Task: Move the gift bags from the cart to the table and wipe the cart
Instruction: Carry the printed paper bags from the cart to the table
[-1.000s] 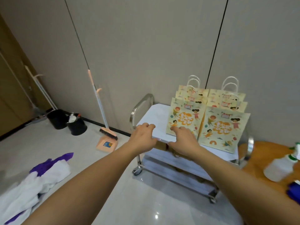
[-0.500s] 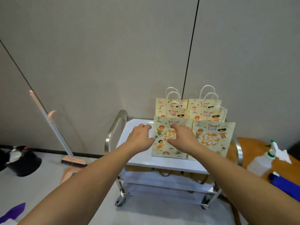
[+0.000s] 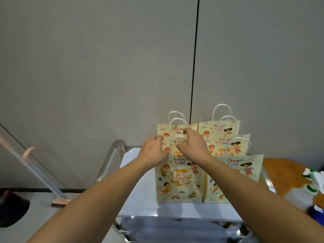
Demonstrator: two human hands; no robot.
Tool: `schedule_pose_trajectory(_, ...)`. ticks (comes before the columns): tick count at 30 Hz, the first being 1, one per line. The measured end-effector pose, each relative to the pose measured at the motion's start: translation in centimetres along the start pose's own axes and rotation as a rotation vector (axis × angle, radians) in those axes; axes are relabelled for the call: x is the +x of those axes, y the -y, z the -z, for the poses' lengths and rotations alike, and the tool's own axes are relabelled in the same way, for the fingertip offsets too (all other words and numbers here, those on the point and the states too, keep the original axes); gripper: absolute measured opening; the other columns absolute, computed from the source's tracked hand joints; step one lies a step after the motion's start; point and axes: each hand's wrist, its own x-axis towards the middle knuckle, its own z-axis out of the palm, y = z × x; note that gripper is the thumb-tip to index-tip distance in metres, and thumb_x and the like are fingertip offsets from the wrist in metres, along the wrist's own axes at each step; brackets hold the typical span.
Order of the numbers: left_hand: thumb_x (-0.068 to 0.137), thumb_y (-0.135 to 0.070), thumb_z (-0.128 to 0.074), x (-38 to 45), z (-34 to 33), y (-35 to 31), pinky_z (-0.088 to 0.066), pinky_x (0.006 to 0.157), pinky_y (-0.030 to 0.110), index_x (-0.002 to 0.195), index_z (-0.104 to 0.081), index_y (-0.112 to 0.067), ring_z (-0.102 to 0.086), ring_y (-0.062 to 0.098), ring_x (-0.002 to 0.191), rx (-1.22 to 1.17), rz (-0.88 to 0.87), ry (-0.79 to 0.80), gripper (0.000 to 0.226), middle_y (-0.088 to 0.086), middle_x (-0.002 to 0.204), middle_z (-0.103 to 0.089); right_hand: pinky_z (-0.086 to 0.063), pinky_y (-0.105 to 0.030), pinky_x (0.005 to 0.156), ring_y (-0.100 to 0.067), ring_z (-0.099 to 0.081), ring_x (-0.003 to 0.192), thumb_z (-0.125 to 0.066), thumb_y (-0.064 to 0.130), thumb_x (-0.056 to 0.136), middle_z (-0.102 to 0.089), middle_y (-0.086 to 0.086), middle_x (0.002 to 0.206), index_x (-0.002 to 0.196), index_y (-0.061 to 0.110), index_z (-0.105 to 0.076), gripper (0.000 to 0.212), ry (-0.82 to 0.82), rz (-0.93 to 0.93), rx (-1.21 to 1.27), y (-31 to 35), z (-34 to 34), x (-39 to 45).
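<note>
Atop the white metal cart [image 3: 140, 199], both hands' curled fingers [image 3: 182, 146] reached the white cord handles of the yellow cartoon-printed paper gift bags [image 3: 178, 179]; grip unclear. Packed close, neighbouring bags might topple.

Head camera (the only view) looks forward-down, close over the cart [image 3: 140, 199].

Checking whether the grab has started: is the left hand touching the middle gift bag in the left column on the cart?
Touching. The head view shows the left hand pressed against the left edge of the middle gift bag, with no gap visible.
</note>
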Motion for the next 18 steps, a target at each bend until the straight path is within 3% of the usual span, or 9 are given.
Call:
schedule_pose_trajectory(2,0.093,-0.039,-0.064,1.3,-0.4,-0.4,-0.041,0.107,0.041,0.147,-0.043,-0.018,-0.044,0.027,0.132,0.018,-0.022,0.012,0.061,0.005,0.143,-0.050,-0.048,-0.033,0.076,-0.025,-0.061,0.101,-0.066,0.033,0.088,-0.066,-0.002,0.109,0.121,0.019,-0.060,0.037,0.046,-0.005,0.044,0.0,-0.3,1.0)
schedule_pose_trajectory(5,0.089,-0.034,-0.068,2.6,-1.0,-1.2,-0.046,0.096,0.036,0.138,-0.054,-0.022,-0.053,0.025,0.122,-0.028,-0.079,-0.009,0.052,0.003,0.132,-0.058,-0.040,-0.030,0.064,-0.021,-0.059,0.084,-0.065,0.027,0.088,-0.062,0.003,0.085,0.093,0.021,-0.062,0.008,0.044,-0.019,0.084,0.0,-0.8,1.8)
schedule_pose_trajectory(8,0.087,-0.026,-0.065,3.7,-1.4,-1.9,-0.047,0.069,0.031,0.106,-0.066,-0.022,-0.061,0.024,0.095,-0.097,-0.127,-0.006,0.020,0.000,0.101,-0.066,-0.033,-0.028,0.055,-0.019,-0.055,0.075,-0.062,0.021,0.088,-0.056,0.006,0.074,0.078,0.024,-0.055,0.013,0.032,-0.044,0.067,-0.1,-1.2,2.0)
schedule_pose_trajectory(10,0.088,-0.024,-0.064,4.1,-1.3,-2.2,-0.044,0.061,0.030,0.093,-0.066,-0.019,-0.059,0.022,0.084,-0.129,-0.141,0.051,0.008,0.000,0.087,-0.063,-0.032,-0.029,0.053,-0.019,-0.055,0.073,-0.062,0.019,0.086,-0.057,0.005,0.073,0.073,0.025,-0.052,0.017,0.023,-0.075,0.042,-0.3,-1.0,2.0)
schedule_pose_trajectory(13,0.084,-0.019,-0.068,4.2,-0.9,-1.7,-0.043,0.057,0.030,0.080,-0.064,-0.017,-0.058,0.020,0.076,-0.219,-0.184,0.108,0.007,0.001,0.078,-0.061,-0.041,-0.031,0.056,-0.020,-0.058,0.075,-0.063,0.012,0.080,-0.061,0.002,0.077,0.076,0.024,-0.056,0.015,0.003,-0.146,0.026,-0.2,-0.6,1.3)
schedule_pose_trajectory(16,0.078,-0.009,-0.067,3.8,-0.1,-1.2,-0.054,0.059,0.039,0.064,-0.053,-0.018,-0.058,0.021,0.067,-0.343,-0.199,0.114,0.022,0.002,0.069,-0.057,-0.047,-0.031,0.061,-0.019,-0.060,0.078,-0.068,0.014,0.076,-0.064,0.004,0.084,0.091,0.025,-0.059,0.020,-0.026,-0.188,-0.019,0.6,-0.8,-0.5)
schedule_pose_trajectory(18,0.078,-0.005,-0.061,3.3,0.7,-1.1,-0.052,0.060,0.041,0.060,-0.047,-0.018,-0.053,0.022,0.069,-0.352,-0.262,0.118,0.026,0.005,0.073,-0.054,-0.049,-0.030,0.064,-0.018,-0.061,0.081,-0.069,0.019,0.080,-0.066,0.003,0.090,0.104,0.025,-0.062,0.026,-0.066,-0.215,-0.033,1.6,-1.1,-2.1)
